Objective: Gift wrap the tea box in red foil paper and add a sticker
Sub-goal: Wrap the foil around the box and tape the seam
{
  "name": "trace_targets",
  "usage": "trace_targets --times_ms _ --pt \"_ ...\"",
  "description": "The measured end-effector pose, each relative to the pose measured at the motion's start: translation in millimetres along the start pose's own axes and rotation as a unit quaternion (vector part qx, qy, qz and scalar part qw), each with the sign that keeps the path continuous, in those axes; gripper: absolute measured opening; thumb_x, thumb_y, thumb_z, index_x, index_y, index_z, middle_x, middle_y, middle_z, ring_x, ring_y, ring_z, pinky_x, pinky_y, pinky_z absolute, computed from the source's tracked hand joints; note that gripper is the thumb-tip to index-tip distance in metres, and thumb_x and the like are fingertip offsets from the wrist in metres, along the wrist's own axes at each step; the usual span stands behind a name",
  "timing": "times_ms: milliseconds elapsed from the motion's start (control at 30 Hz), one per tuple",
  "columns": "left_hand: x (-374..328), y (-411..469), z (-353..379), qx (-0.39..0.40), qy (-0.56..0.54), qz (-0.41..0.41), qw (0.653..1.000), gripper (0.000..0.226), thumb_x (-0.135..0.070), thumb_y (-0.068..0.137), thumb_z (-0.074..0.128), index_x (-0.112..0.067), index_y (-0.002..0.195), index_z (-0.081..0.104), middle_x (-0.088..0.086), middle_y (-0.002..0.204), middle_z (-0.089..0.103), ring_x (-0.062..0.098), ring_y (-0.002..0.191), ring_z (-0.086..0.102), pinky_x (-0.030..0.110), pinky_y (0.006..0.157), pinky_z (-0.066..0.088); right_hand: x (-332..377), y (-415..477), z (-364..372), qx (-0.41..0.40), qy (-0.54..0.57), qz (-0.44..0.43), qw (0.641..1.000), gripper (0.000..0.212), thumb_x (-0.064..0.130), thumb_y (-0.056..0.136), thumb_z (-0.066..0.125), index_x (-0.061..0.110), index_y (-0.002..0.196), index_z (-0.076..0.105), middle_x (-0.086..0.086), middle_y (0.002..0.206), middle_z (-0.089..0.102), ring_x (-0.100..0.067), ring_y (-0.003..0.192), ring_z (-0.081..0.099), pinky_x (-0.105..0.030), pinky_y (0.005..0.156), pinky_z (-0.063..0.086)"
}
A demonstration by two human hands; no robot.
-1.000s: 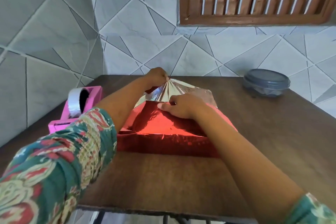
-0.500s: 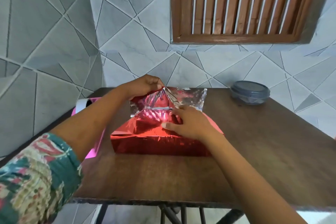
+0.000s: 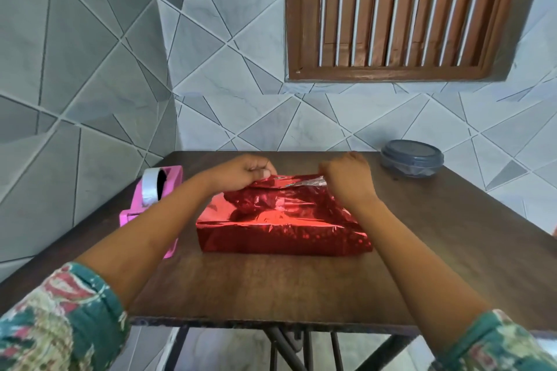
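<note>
The wooden table (image 3: 452, 265) carries the tea box (image 3: 283, 238). It lies flat near the middle, almost fully covered by the red foil paper (image 3: 271, 214). At the far end of the box the foil makes a loose flap, and a little of its silver side shows. The left hand (image 3: 241, 173) pinches this flap between the thumb and curled fingers. The right hand (image 3: 346, 181) grips the other corner with curled fingers. I think the flap should be pulled tight and even, creased on the box edge, then held while tape comes from the pink tape dispenser (image 3: 150, 199). The round container (image 3: 411, 158) has its lid on, and I cannot tell what is inside.
</note>
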State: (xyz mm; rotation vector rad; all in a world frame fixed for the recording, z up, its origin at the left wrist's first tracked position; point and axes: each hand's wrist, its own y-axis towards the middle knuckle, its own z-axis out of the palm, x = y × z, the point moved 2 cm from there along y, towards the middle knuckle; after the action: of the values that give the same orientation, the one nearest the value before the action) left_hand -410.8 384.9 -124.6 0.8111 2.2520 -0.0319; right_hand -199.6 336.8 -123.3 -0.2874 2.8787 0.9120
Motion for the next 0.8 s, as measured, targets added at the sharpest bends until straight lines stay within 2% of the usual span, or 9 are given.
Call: trace_targets --times_ms 133,267,400,467,567,600,667,733,800 --pt "-1 -5 8 -0.005 0.056 0.014 0.998 0.019 -0.002 0.096 0.047 -0.004 0.102 0.064 -0.007 0.086 0.064 -0.012 0.072 0.057 0.007 0.074 0.042 -6 -21 -10 0.043 -0.044 -0.044 0.997 0.017 0.019 0.086 0.054 0.02 0.099 0.065 -0.004 0.095 0.068 -0.029 0.096 0.061 -0.027 0.065 0.027" --pt "1 -16 11 -0.012 0.118 0.03 0.992 0.022 -0.006 0.095 0.049 -0.013 0.106 0.067 -0.004 0.098 0.07 0.002 0.091 0.062 0.024 0.087 0.044 -11 -39 -12 0.011 -0.057 -0.063 0.996 0.016 0.016 0.077 0.066 0.024 0.09 0.068 -0.001 0.081 0.069 -0.026 0.081 0.064 -0.025 0.058 0.027" --pt "-10 -35 16 -0.007 0.166 0.04 0.985 0.024 -0.015 0.096 0.051 -0.017 0.113 0.067 -0.008 0.111 0.067 -0.012 0.095 0.056 0.016 0.086 0.04 -14 -47 -6 0.051 -0.009 -0.073 0.996 0.029 0.017 0.09 0.046 0.026 0.112 0.063 0.0 0.102 0.066 -0.025 0.1 0.059 -0.028 0.063 0.027" --pt "-18 -46 20 0.028 0.196 0.023 0.98 0.032 -0.036 0.093 0.053 -0.025 0.123 0.061 -0.018 0.123 0.058 -0.007 0.103 0.052 0.007 0.086 0.034 -14 -51 -3 0.053 0.001 -0.073 0.996 0.031 0.018 0.092 0.041 0.027 0.114 0.062 0.001 0.107 0.066 -0.024 0.103 0.059 -0.028 0.065 0.033" --pt "-17 -60 21 0.114 0.182 -0.039 0.976 0.088 -0.079 0.065 0.053 -0.036 0.14 0.038 -0.024 0.14 0.036 -0.003 0.128 0.034 0.017 0.107 0.024 -15 -56 -3 0.062 0.025 -0.061 0.996 0.031 0.022 0.093 0.04 0.028 0.113 0.063 0.003 0.11 0.066 -0.022 0.104 0.058 -0.028 0.071 0.041" --pt "-17 -63 20 0.137 0.179 -0.055 0.973 0.1 -0.082 0.059 0.055 -0.036 0.144 0.031 -0.024 0.145 0.029 -0.002 0.133 0.026 0.021 0.112 0.018 -15 -57 -4 0.067 0.027 -0.059 0.996 0.031 0.023 0.093 0.04 0.028 0.112 0.064 0.003 0.11 0.066 -0.022 0.104 0.058 -0.028 0.072 0.041" --pt "-13 -64 20 0.156 0.2 -0.059 0.965 0.1 -0.069 0.064 0.067 -0.035 0.147 0.023 -0.021 0.152 0.02 0.001 0.138 0.018 0.025 0.116 0.013 -14 -59 -9 0.075 0.02 -0.063 0.995 0.029 0.025 0.092 0.041 0.027 0.11 0.064 0.003 0.111 0.066 -0.022 0.105 0.058 -0.029 0.075 0.042" --pt "-10 -63 22 0.129 0.24 -0.031 0.962 0.094 -0.056 0.068 0.072 -0.031 0.147 0.026 -0.016 0.153 0.022 0.005 0.14 0.02 0.028 0.117 0.016 -13 -60 -14 0.055 0.006 -0.071 0.996 0.03 0.031 0.092 0.042 0.028 0.11 0.065 0.004 0.112 0.065 -0.02 0.107 0.056 -0.028 0.081 0.04" --pt "-9 -64 24 0.101 0.258 -0.009 0.961 0.094 -0.066 0.064 0.064 -0.029 0.145 0.032 -0.012 0.152 0.027 0.008 0.14 0.025 0.03 0.116 0.02 -7 -60 -17 0.04 0.038 -0.075 0.996 0.041 0.044 0.089 0.038 0.027 0.117 0.061 0.003 0.119 0.061 -0.019 0.115 0.051 -0.028 0.09 0.036"
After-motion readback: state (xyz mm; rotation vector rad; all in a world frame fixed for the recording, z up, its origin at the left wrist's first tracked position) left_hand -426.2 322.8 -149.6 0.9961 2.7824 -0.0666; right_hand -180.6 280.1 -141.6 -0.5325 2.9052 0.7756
